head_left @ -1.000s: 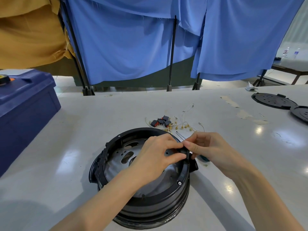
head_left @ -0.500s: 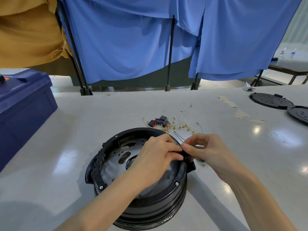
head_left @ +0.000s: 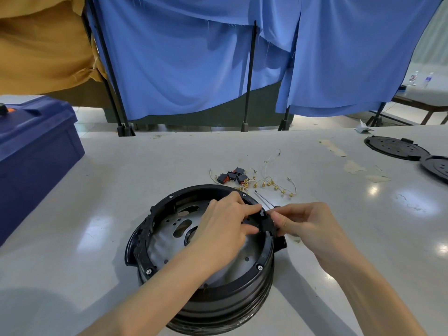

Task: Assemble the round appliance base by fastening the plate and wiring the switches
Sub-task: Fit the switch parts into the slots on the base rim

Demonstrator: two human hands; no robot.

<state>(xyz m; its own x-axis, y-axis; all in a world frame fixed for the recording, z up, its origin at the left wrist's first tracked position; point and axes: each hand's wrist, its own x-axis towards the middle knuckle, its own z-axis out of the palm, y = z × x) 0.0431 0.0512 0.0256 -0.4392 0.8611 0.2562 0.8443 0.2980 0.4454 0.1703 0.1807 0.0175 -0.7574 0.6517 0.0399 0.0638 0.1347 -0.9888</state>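
Note:
The round black appliance base (head_left: 169, 267) stands on the white table in front of me, with a perforated metal plate (head_left: 167, 229) inside its ring. At the ring's right edge sits a small black switch part (head_left: 266, 221). My left hand (head_left: 225, 226) reaches over the plate and pinches this part from the left. My right hand (head_left: 305, 221) pinches it from the right. Behind the base lie several black and red switches (head_left: 231, 177) and white wires with brass terminals (head_left: 274, 184). A thin dark tool shaft (head_left: 263, 200) lies beside my right hand.
A dark blue crate (head_left: 36, 151) stands at the left table edge. Two black round covers (head_left: 392, 147) lie at the far right. Strips of tape (head_left: 351, 166) stick to the table. Blue and tan cloths hang on black stands behind the table.
Both hands stay at the base's right rim. The fingers have shifted slightly on the small black part, which now shows more plainly between them.

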